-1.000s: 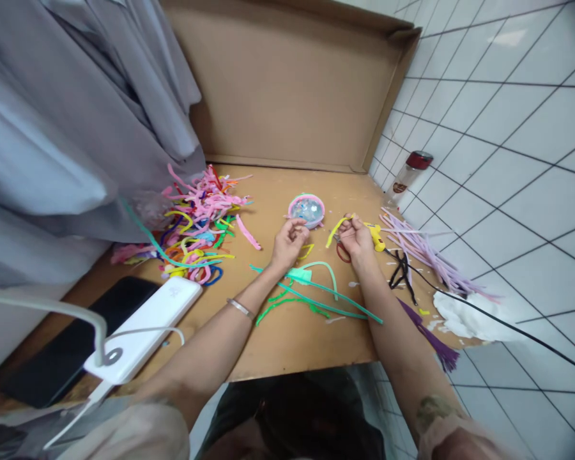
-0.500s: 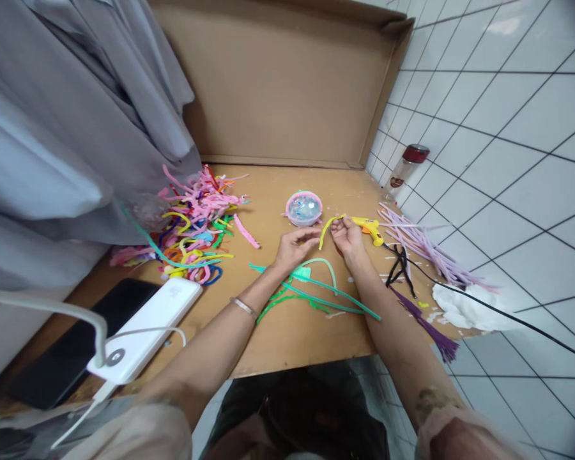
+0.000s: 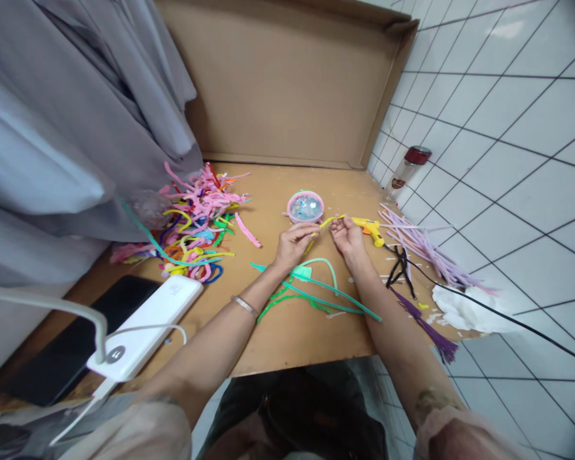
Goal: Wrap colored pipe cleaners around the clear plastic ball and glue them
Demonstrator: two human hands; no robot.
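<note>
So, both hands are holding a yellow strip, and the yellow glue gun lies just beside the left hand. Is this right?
One part is wrong: in the head view, the yellow glue gun lies beside the right hand, not the left hand. Both hands do hold the yellow strip.

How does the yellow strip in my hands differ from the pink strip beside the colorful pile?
The yellow strip is held between your left hand and right hand; the pink strip lies untouched on the table. The yellow strip looks thinner than the pink strip. Both are long and narrow.
</note>
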